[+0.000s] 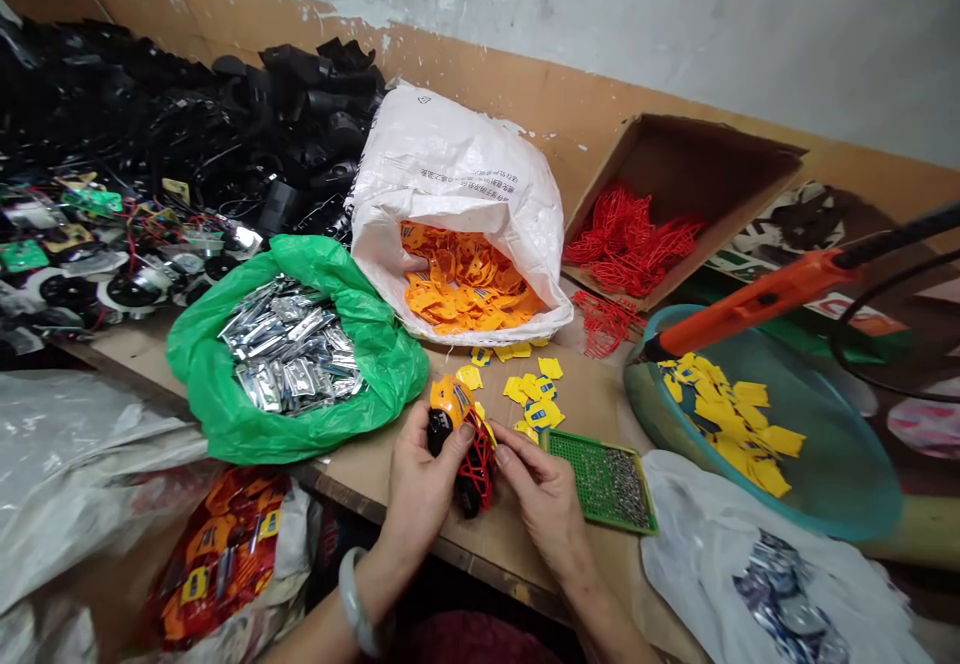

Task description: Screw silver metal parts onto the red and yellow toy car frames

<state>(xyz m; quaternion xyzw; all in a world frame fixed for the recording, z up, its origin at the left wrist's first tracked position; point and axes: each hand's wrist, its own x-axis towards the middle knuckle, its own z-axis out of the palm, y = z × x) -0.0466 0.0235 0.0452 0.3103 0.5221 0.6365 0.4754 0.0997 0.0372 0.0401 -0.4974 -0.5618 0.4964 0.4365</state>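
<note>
The left hand [421, 494] and right hand [546, 497] grasp an orange-and-black plastic piece [450, 400] wound with red wire [478, 466] (plenty of yellow tags [724, 414] lie heaped right of the hands).

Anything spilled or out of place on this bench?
A clump of red looped strands lies on the bench outside the cardboard box, separated from the main red pile, so it looks spilled. Loose yellow tags are also scattered there, outside the teal basin.
</note>
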